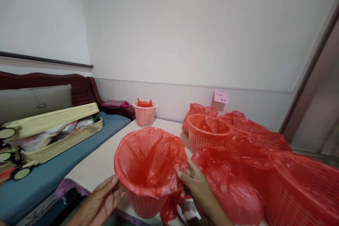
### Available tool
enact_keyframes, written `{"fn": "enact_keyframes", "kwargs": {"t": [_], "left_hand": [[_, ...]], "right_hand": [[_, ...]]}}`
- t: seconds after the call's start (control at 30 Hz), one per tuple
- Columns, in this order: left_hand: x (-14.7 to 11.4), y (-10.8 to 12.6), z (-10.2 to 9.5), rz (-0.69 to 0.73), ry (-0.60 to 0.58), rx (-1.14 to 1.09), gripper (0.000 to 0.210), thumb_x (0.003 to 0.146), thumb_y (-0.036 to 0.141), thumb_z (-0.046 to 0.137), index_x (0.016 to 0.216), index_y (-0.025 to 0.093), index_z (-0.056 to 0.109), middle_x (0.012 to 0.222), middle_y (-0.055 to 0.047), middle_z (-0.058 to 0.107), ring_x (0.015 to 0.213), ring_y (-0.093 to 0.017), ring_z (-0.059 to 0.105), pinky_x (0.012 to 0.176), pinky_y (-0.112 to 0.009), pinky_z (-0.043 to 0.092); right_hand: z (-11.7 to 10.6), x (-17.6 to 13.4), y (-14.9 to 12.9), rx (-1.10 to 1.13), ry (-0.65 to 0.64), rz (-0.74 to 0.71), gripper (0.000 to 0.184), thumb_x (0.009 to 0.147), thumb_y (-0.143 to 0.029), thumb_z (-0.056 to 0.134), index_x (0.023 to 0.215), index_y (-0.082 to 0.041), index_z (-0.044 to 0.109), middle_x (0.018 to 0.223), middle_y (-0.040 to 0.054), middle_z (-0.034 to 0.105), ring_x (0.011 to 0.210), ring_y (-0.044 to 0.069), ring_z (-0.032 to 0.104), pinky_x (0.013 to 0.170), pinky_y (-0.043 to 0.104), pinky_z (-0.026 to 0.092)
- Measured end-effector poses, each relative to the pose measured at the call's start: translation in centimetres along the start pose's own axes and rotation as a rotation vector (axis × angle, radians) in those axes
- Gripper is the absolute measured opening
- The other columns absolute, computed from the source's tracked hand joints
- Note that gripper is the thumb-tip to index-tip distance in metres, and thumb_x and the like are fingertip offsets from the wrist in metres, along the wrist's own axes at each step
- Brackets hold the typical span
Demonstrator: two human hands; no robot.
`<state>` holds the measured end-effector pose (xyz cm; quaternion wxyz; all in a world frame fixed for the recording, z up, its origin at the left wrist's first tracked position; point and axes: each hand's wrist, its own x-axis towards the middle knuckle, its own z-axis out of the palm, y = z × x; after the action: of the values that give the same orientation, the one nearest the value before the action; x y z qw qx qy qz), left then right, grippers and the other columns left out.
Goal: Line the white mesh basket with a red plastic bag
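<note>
**Lined basket held btwn both hands, near table edge**

Basket (148, 197) w/ red bag liner (149, 160) sits at 6 o'clock on the table (100, 162), directly btwn the two hands. Liner folded over rim all round; loose tail of bag hangs at basket's 5 o'clock.

Left hand (104, 201): at basket's 8 o'clock, palm toward the wall, fingers curled, tips touching liner just under rim. Forearm enters from 7 o'clock.

Right hand (196, 187): at basket's 3 o'clock, fingers extended, tips pressing/pinching liner at rim. Forearm enters from 5 o'clock.

Around: second lined basket (208, 132) at 1 o'clock, heap of red bags (254, 148) at 2–4 o'clock, small white basket (145, 113) at 12, by wall. Pink note (220, 96) on wall. Open cream case (53, 130) at 9 o'clock on blue mattress (79, 155).
</note>
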<state>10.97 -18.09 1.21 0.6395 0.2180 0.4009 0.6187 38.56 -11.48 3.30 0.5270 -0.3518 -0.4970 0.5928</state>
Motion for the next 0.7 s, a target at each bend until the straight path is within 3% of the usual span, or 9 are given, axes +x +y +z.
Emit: {"fn": "enact_keyframes", "kwargs": {"t": [0.1, 0.3, 0.53, 0.7], "left_hand": [[-0.8, -0.7, 0.5, -0.069, -0.025, -0.009, 0.021, 0.076, 0.016, 0.076, 0.097, 0.017, 0.072, 0.093, -0.006, 0.076, 0.093, -0.02, 0.072, 0.088, -0.031, 0.059], [-0.9, -1.4, 1.0, 0.002, 0.0, -0.056, 0.012, 0.074, 0.017, 0.078, 0.085, 0.015, 0.073, 0.088, -0.005, 0.075, 0.089, -0.018, 0.071, 0.087, -0.029, 0.058], [-1.1, -1.5, 1.7, 0.066, 0.142, -0.117, 0.017, 0.077, 0.003, 0.069, 0.09, 0.014, 0.071, 0.09, -0.007, 0.075, 0.078, -0.016, 0.071, 0.069, -0.026, 0.061], [-0.9, -1.9, 1.5, 0.047, 0.182, -0.214, 0.021, 0.083, -0.003, 0.058, 0.091, 0.014, 0.068, 0.077, -0.005, 0.073, 0.063, -0.012, 0.07, 0.057, -0.021, 0.059]], "right_hand": [[0.3, -0.2, 0.0, 0.006, 0.004, -0.002, 0.053, 0.068, -0.048, 0.076, 0.106, -0.018, 0.053, 0.06, -0.0044, 0.062, 0.037, 0.008, 0.049, 0.031, 0.016, 0.039], [0.7, -0.7, -0.5, 0.029, 0.026, -0.011, 0.047, 0.072, -0.043, 0.073, 0.106, -0.018, 0.052, 0.054, -0.007, 0.056, 0.036, 0.007, 0.044, 0.032, 0.015, 0.038], [0.4, -0.9, -0.3, -0.013, 0.011, -0.009, 0.05, 0.074, -0.045, 0.071, 0.11, -0.018, 0.05, 0.062, -0.0044, 0.061, 0.038, 0.006, 0.047, 0.033, 0.015, 0.039], [0.3, -0.7, 0.1, -0.023, 0.017, -0.021, 0.048, 0.074, -0.047, 0.07, 0.107, -0.019, 0.05, 0.063, -0.0049, 0.06, 0.037, 0.006, 0.046, 0.032, 0.015, 0.036]]}}
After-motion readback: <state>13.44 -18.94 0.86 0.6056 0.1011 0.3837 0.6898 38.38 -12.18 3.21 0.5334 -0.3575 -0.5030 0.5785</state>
